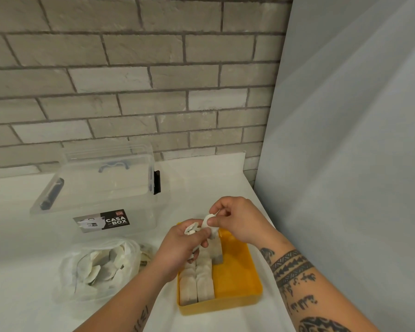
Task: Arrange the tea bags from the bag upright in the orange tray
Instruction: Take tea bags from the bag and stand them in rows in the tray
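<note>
Tea bag (207, 222) pinched between both hands, above orange tray (235, 279)

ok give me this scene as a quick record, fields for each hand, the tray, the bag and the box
left hand: grips a bunch of tea bags over the tray
right hand: pinches one tea bag beside that bunch
orange tray: two rows of tea bags standing along its left side, right side bare
plastic bag: left of the tray, more tea bags inside
clear box: behind the bag, labelled casa box
</note>
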